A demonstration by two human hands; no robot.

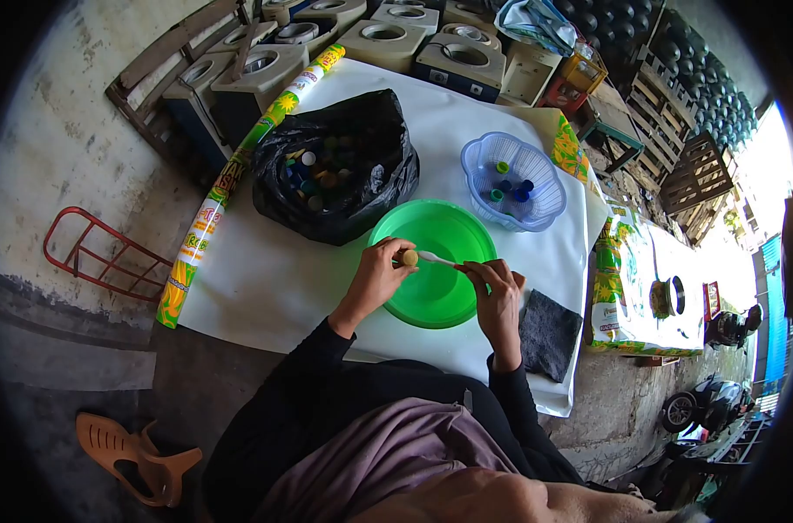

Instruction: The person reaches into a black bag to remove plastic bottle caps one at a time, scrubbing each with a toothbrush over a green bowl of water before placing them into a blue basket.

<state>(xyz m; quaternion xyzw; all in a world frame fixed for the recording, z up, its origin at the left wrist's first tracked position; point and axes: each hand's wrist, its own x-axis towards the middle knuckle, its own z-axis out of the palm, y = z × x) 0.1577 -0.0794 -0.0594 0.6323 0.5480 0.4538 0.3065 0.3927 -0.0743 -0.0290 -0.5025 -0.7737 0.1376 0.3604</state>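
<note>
Over a green basin [440,301], my left hand [381,277] is closed on a small yellowish-brown cap [410,258]. Close to its right, my right hand [494,292] is closed on a slim brush [437,259], whose white end points at the cap and appears to touch it. Behind the basin on the left, an open black plastic bag [353,213] holds several coloured caps. A light blue basket [543,196] at the back right has several blue and green caps inside. A dark grey cloth [550,336] lies to the right of my right hand.
A white sheet [240,296] covers the work surface, with a rolled printed sheet [206,218] along its left edge. Box-like units [379,45] stand behind. A red metal rack [109,253] leans at the left, and an orange plastic chair [139,458] is at the lower left.
</note>
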